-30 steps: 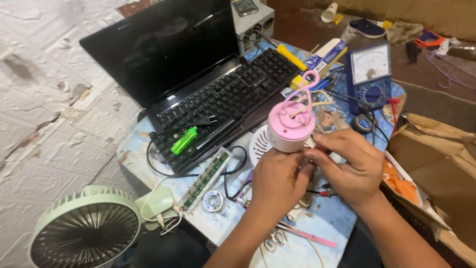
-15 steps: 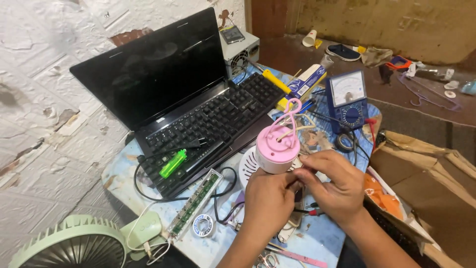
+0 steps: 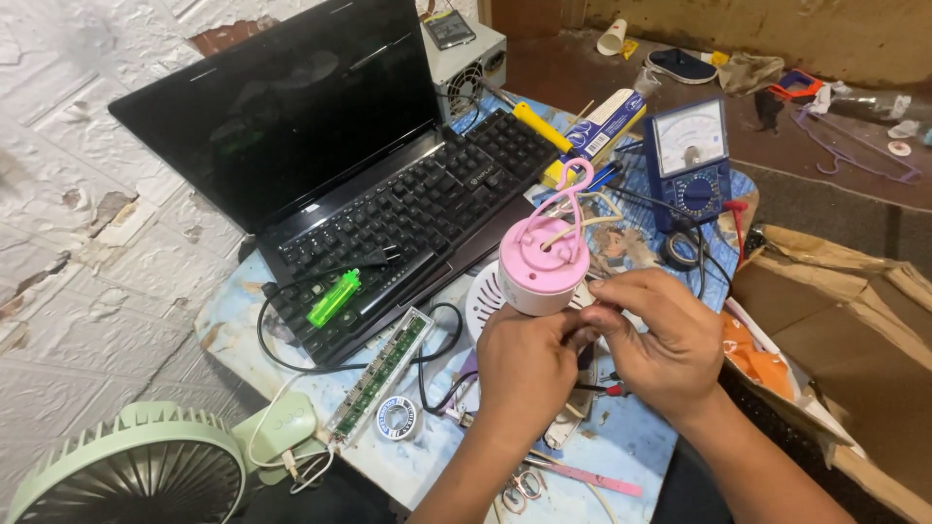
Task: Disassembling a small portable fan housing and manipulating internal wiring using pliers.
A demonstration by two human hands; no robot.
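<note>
My left hand [image 3: 524,374] and my right hand [image 3: 655,340] meet over the small table, both closed around the lower part of a pink round device [image 3: 544,264] with a pink loop handle on top. The fingertips of both hands pinch at its underside, where thin wires show. A white round grille [image 3: 483,296] lies on the table just beneath the device. What the fingers grip underneath is mostly hidden.
A black laptop [image 3: 320,165] fills the table's left, with a green lighter [image 3: 333,298] on its keyboard. A blue analog multimeter [image 3: 691,160] stands at the right, a long circuit strip [image 3: 381,374] and solder roll [image 3: 396,418] in front. A green fan [image 3: 126,475] sits lower left. Cardboard box [image 3: 835,320] at right.
The view has drifted, so the table appears lower and to the right. My hands stay on the pink device, shifting only slightly around its base.
</note>
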